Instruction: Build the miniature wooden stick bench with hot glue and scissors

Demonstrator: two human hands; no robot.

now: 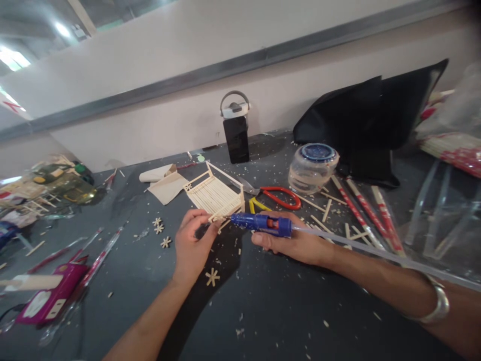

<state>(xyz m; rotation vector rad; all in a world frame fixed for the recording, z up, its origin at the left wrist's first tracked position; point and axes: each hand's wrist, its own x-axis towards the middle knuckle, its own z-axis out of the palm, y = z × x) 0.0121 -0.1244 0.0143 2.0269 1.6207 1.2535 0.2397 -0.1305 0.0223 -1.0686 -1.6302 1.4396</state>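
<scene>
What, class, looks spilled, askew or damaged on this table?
Scraps lie strewn across the table, near the frame and around the jar: untidy, as if left from cutting. No spilled liquid or clear breakage shows.

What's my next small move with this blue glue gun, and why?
I'd probably put one small dab of glue beside where your left hand pinches the stick frame: the blue glue gun, in your right hand, has its tip close to that edge.
</scene>
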